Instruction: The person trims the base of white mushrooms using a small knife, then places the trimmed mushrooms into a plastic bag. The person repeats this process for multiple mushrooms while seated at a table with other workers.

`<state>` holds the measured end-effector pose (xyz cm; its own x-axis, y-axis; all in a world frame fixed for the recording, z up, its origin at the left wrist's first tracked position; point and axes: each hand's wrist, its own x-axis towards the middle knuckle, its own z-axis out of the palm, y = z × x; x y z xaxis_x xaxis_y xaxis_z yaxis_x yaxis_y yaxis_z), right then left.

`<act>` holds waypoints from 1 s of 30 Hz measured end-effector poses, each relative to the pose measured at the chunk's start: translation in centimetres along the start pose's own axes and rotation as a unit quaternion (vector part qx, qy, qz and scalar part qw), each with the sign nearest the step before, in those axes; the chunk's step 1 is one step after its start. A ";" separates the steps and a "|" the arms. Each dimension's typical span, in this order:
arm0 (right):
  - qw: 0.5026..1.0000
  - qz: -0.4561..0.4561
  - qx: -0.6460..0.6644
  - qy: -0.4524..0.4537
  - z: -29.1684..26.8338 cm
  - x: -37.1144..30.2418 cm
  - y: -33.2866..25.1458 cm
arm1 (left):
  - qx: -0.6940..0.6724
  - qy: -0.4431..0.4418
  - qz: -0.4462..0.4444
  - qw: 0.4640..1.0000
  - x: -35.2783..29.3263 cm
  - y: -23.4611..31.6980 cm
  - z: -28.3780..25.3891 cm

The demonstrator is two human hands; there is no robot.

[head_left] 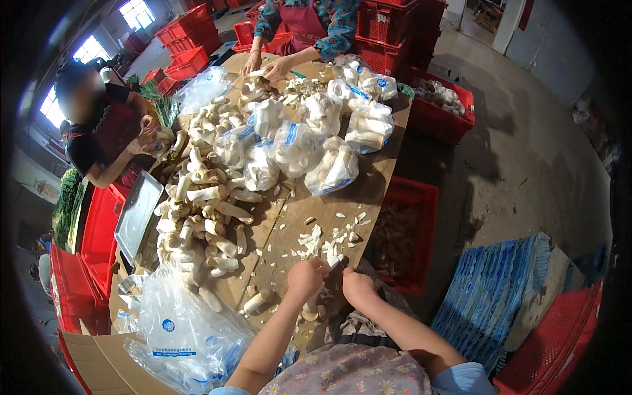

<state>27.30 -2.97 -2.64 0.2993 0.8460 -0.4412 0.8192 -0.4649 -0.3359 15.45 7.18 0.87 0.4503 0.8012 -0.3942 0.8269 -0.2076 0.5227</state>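
Near the table's front edge, my left hand (305, 278) is closed around a king oyster mushroom (312, 304), whose pale stem shows below the fingers. Just to the right, my right hand (359, 287) is closed too. A small dark tip shows by its fingers, but I cannot make out what it holds. White mushroom trimmings (315, 241) lie scattered just beyond both hands. A large heap of king oyster mushrooms (197, 197) covers the table's left side. Left of my left hand lies a single short mushroom (257, 301).
Filled clear bags (332, 166) cluster across the table (299, 209); empty plastic bags (174, 329) lie front left. Red crates (403, 237) stand right of the table. One co-worker's hands (280, 68) work at the far side, another's (148, 137) at the left beside a metal tray (138, 214).
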 end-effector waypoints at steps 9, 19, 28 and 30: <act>1.000 -0.016 -0.008 -0.012 -2.0 -2.7 1.2 | -0.064 -0.030 -0.011 0.997 0.4 -1.4 0.4; 0.956 -0.158 -0.101 0.224 -1.7 -2.7 0.4 | -0.026 0.064 0.052 0.996 -2.0 1.3 -0.4; 0.952 -0.116 -0.165 0.231 -0.9 -2.2 1.8 | 0.004 0.091 0.065 0.994 -2.1 1.8 -0.1; 0.953 -0.122 -0.143 0.239 -0.6 -2.0 2.1 | -0.005 0.091 0.059 0.994 -2.3 1.7 -0.3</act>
<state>28.67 -5.53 -1.98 0.2154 0.9737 0.0736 0.9722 -0.2068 -0.1100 15.70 5.19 2.87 0.4743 0.8603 -0.1868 0.7688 -0.3013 0.5641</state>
